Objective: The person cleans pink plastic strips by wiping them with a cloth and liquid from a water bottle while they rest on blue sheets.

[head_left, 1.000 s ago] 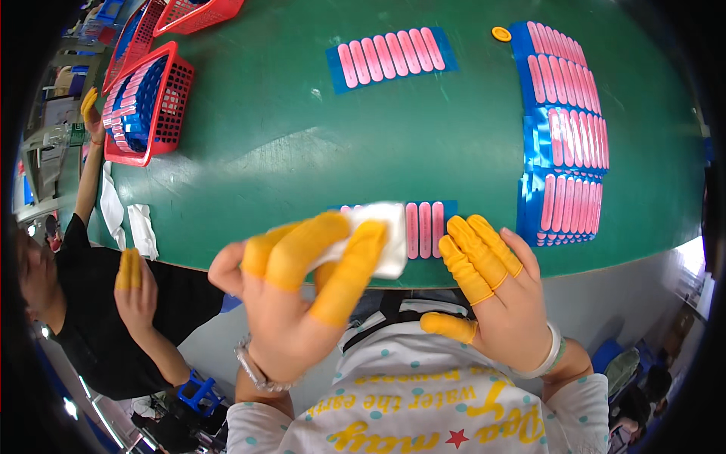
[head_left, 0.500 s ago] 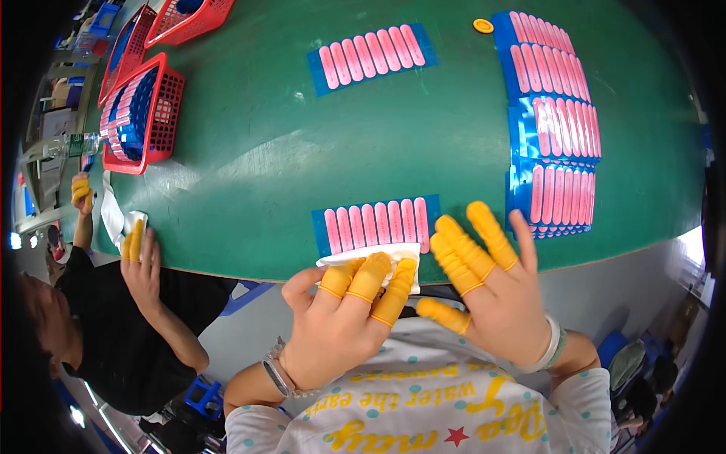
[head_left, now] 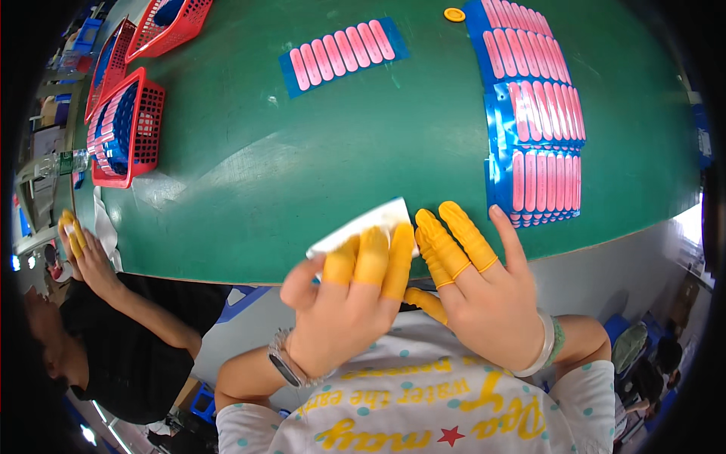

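Observation:
My left hand (head_left: 344, 303) has a folded white cloth (head_left: 382, 215) under its fingers near the table's front edge. Three of those fingers wear yellow finger cots, bent down onto the cloth. My right hand (head_left: 484, 291) is just beside it, fingers stretched out and holding nothing I can see; its thumb and two fingers are in yellow cots too. Farther back lies a blue sheet with a row of pink rounded strips (head_left: 342, 54). To the right, similar blue-and-pink sheets (head_left: 546, 113) overlap in a stacked column. Whatever is under the cloth is hidden.
Red plastic baskets (head_left: 155, 125) stand at the left, one filled with blue-and-pink sheets. A yellow ring-shaped object (head_left: 454, 14) lies near the stacked sheets. On the left, a co-worker's hand (head_left: 94, 268) with yellow finger cots is near a white cloth strip (head_left: 104, 227).
The strip sheet under my left hand no longer shows on the table. The cloth has tilted, and my right hand has drawn closer to my left. The co-worker's hands have come together.

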Motion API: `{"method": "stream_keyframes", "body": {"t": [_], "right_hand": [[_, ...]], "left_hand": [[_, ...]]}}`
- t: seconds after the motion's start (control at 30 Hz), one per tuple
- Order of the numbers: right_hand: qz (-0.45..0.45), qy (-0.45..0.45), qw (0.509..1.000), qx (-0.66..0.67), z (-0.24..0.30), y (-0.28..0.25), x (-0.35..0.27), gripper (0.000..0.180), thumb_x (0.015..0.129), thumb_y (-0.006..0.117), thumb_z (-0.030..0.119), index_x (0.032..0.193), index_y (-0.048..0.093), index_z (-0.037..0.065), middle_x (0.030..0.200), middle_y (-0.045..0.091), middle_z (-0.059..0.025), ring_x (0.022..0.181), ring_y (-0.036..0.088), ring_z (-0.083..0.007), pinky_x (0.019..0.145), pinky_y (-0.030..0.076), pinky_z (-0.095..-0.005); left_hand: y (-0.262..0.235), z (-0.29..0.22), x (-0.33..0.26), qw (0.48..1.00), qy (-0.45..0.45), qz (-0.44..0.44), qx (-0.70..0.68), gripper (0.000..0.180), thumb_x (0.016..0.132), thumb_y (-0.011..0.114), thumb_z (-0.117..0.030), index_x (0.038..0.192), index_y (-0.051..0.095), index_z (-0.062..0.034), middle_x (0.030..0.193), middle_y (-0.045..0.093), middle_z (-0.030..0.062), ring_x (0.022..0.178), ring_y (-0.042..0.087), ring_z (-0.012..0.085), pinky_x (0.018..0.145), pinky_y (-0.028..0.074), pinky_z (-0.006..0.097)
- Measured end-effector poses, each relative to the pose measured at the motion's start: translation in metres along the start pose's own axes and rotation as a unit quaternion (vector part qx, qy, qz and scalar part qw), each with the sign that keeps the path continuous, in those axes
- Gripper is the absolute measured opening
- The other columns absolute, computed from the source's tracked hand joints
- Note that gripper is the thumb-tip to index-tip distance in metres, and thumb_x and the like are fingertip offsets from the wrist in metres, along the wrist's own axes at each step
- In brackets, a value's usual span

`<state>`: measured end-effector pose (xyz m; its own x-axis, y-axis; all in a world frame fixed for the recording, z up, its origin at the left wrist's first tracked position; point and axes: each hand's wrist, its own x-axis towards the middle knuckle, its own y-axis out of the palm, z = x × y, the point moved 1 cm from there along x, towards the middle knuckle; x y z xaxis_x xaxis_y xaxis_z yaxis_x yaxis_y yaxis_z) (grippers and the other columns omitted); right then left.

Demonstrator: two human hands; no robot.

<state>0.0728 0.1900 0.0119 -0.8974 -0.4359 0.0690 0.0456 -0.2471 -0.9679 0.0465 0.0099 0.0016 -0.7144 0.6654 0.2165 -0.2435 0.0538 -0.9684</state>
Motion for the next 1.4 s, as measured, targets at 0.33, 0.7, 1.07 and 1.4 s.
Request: {"method": "stream_keyframes", "body": {"t": [0.33,0.7,1.07,1.4], "right_hand": [[-0.012,0.007,1.0,-0.004,0.002,-0.001,0.001,0.049,0.078,0.069,0.028,0.115,0.069,-0.004,0.131,0.063,-0.0124,0.129,0.054,-0.0278,0.114,0.034,-0.0577],[0.014,0.024,0.999,0.03,0.004,-0.003,0.005,0.059,0.077,0.079,0.028,0.125,0.063,-0.001,0.134,0.061,-0.0143,0.128,0.054,-0.033,0.113,0.031,-0.0588],[-0.008,0.013,0.998,0.066,-0.004,0.003,0.014,0.049,0.079,0.08,0.026,0.122,0.068,0.004,0.127,0.065,-0.0122,0.121,0.059,-0.0308,0.105,0.04,-0.0516],[-0.028,-0.114,0.99,0.075,-0.012,0.008,-0.016,0.042,0.074,0.067,0.016,0.116,0.073,0.013,0.116,0.066,-0.0033,0.083,0.055,-0.0166,0.07,0.04,-0.0279]], "left_hand": [[-0.021,-0.002,-0.027,0.984,0.045,0.055,-0.162,0.032,0.077,0.069,-0.022,0.108,0.076,-0.0207,0.114,0.062,-0.0001,0.104,0.057,0.0207,0.094,0.026,0.046],[0.035,0.091,-0.079,0.686,-0.396,-0.411,-0.452,0.022,0.096,0.055,-0.001,0.117,0.062,0.0052,0.119,0.061,0.0131,0.107,0.06,0.024,0.097,0.046,0.036],[0.052,0.092,-0.067,0.637,-0.388,-0.449,-0.492,0.03,0.096,0.061,0.0,0.125,0.059,0.0064,0.128,0.06,0.0131,0.115,0.059,0.0219,0.103,0.043,0.035],[0.065,0.099,-0.077,0.671,-0.391,-0.413,-0.475,0.038,0.099,0.058,-0.003,0.135,0.053,0.0071,0.132,0.061,0.0172,0.119,0.061,0.0237,0.104,0.048,0.038]]}}
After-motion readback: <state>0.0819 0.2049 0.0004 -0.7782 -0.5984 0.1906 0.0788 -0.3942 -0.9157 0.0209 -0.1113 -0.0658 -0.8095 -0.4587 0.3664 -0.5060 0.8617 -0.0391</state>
